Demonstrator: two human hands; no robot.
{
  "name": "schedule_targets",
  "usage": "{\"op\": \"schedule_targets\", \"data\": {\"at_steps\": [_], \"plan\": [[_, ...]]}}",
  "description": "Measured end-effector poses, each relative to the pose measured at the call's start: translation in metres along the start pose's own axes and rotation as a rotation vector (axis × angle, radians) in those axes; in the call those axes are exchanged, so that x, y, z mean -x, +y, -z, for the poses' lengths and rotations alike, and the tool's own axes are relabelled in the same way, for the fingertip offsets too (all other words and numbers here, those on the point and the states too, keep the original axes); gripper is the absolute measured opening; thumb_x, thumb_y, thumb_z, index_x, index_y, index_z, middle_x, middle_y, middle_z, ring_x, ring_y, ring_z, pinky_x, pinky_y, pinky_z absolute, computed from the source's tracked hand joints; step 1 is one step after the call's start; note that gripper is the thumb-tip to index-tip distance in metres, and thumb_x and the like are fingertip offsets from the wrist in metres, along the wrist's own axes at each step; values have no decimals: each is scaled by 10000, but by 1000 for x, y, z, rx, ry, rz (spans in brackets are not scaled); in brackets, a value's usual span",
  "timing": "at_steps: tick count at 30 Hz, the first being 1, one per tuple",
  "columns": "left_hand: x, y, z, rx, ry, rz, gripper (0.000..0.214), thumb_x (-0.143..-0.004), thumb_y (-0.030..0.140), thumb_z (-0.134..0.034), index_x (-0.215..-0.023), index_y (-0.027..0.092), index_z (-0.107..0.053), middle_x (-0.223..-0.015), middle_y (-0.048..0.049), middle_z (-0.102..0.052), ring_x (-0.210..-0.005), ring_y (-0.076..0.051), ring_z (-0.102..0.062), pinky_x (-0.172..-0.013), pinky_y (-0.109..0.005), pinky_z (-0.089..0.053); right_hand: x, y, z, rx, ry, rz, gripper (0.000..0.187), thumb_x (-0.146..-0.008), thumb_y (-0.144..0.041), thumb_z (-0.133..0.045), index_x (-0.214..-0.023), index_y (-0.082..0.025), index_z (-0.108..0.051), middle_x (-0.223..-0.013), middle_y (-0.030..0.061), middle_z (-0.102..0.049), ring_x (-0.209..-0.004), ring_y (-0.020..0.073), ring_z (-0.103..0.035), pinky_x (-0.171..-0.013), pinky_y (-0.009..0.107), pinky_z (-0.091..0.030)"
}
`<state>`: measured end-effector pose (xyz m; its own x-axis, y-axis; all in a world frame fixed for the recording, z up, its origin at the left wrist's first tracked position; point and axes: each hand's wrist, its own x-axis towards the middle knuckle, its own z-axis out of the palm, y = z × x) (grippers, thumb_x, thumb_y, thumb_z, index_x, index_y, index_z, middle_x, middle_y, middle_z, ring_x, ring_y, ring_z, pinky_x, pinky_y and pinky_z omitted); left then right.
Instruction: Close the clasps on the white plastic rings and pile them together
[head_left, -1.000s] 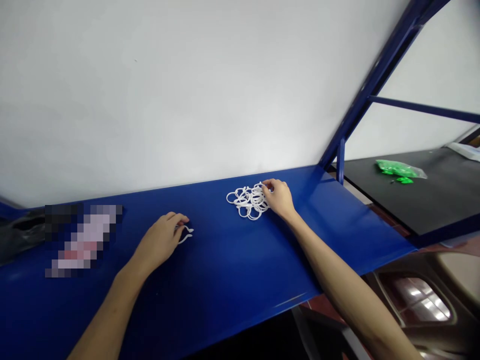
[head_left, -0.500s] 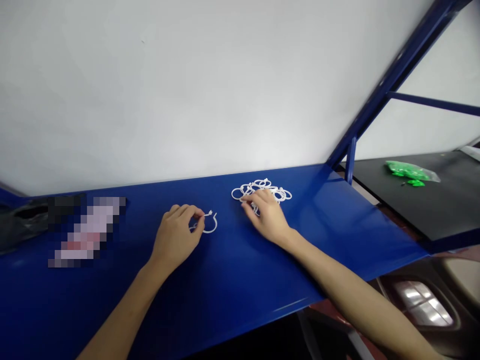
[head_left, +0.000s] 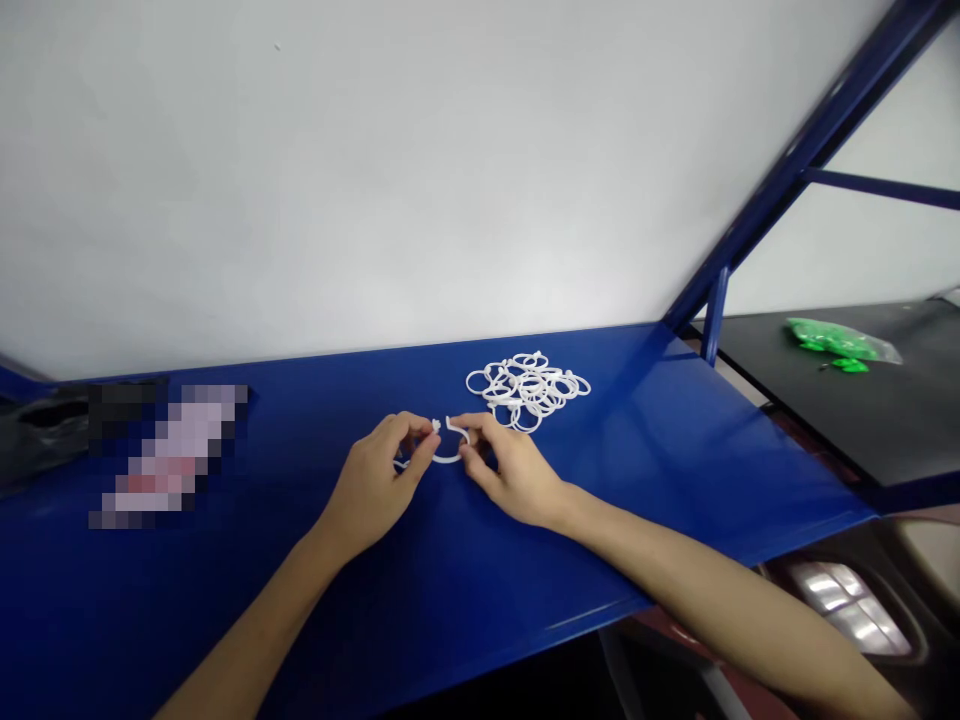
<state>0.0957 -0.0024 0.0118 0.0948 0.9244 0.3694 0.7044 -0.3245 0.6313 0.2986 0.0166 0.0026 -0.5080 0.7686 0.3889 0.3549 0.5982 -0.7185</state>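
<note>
An unclasped white plastic curtain ring [head_left: 448, 460] is held between both hands just over the blue tabletop, its gap facing away from me. My left hand [head_left: 381, 470] pinches it near the knobbed end between thumb and fingers. On the other side, my right hand [head_left: 519, 472] has its thumb and forefinger closed on the curved free end. A bit more white ring shows under my left fingers; whether it belongs to a second ring I cannot tell. Behind my right hand lies a loose pile of white rings [head_left: 536, 392].
At the left of the blue table [head_left: 315, 640] lie a black plastic bag [head_left: 52, 435] and a pixelated flat packet [head_left: 172, 450]. A white wall [head_left: 420, 180] rises behind. Blue frame bars [head_left: 780, 170] slope up at right, before a black table [head_left: 817, 420] with a green bag [head_left: 836, 340].
My right hand has come from the ring pile leftward and toward me, and now grips the free end of the ring in my left hand. The left hand has shifted slightly right in view.
</note>
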Motion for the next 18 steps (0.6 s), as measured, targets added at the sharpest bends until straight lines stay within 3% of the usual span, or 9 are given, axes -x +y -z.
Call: {"op": "schedule_targets", "data": {"at_steps": [3,6,12,18], "plan": [[2,2,-4,66,-18,-30,231,-960,397,-499,-955,238,-667,-806,4,-707,-678,-148,-647,-659,-272,-514,1,2,-1,31,-4,43,248,-1004,-217,-491,-1233,-190,-581,-947,48,-715,-809,157,-689,-760,291,-559],[4,3,-7,66,-19,-56,240,-973,360,-477,-887,237,-664,-778,7,-712,-655,-143,-640,-672,-269,-514,3,3,-2,85,6,139,238,-1034,-229,-466,-1215,-179,-613,-1053,92,-729,-933,189,-698,-832,326,-566],[7,1,-6,36,-25,-139,235,-973,293,-464,-803,225,-610,-741,17,-681,-670,-138,-628,-657,-256,-477,10,1,0,278,-6,245,314,-1060,-223,-389,-1290,-160,-594,-881,85,-698,-782,189,-648,-704,309,-552],[6,-3,-5,-21,-57,-196,253,-985,296,-439,-809,225,-605,-767,8,-665,-706,-149,-609,-675,-275,-479,9,3,2,400,-30,288,329,-1046,-172,-390,-1299,-175,-600,-863,68,-682,-753,173,-614,-678,283,-522]]}}
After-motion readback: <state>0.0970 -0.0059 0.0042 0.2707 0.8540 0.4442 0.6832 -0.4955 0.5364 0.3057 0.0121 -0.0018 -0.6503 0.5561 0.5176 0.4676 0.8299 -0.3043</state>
